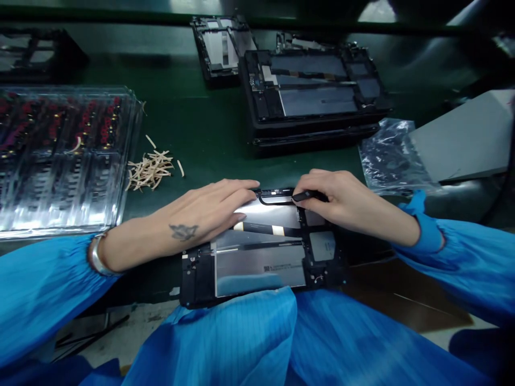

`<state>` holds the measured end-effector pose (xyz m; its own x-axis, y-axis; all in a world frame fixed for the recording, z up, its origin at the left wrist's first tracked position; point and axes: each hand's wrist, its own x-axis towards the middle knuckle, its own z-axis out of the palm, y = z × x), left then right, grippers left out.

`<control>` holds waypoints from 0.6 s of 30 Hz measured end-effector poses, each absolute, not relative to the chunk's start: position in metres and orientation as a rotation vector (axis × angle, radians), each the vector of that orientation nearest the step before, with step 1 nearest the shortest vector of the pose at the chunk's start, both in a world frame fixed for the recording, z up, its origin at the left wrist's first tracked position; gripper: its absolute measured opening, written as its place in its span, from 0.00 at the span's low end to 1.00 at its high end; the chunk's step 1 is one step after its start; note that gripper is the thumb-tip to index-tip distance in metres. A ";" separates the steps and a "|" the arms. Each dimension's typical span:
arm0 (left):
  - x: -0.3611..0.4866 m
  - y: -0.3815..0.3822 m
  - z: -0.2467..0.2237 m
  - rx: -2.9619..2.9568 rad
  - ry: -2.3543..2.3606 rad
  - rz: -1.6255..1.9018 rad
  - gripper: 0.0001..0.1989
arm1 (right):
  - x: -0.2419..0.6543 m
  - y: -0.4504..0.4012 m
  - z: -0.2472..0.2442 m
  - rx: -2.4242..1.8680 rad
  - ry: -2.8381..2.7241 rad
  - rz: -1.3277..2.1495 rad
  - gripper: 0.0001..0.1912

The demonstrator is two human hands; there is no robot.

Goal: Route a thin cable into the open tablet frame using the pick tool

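An opened tablet chassis (257, 262) with silver panels and a black cable lies at the near edge of the green table. My left hand (201, 217) rests flat on its upper left part, fingertips at the top edge. My right hand (338, 201) pinches a small black tool (308, 195) against the top edge of the chassis, close to the left fingertips. Both arms wear blue sleeves; a metal bracelet (96, 256) circles the left wrist.
A clear plastic tray (60, 161) of small red-and-black parts sits at the left. A pile of beige strips (151, 169) lies beside it. Stacked open tablet frames (314, 96) stand behind, another frame (221, 48) farther back. A crumpled clear bag (392, 155) and grey board (466, 136) lie right.
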<state>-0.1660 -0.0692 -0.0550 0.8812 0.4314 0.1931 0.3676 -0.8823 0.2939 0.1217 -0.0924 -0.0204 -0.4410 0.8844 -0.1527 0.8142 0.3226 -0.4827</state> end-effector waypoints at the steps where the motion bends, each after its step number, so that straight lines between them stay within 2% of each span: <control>1: -0.165 -0.069 -0.055 2.821 0.589 0.370 0.15 | 0.122 -0.093 -0.020 -1.573 -2.441 0.759 0.06; 18: -0.160 -0.068 -0.058 3.113 0.470 0.261 0.16 | 0.119 -0.093 -0.018 -1.640 -2.490 0.776 0.09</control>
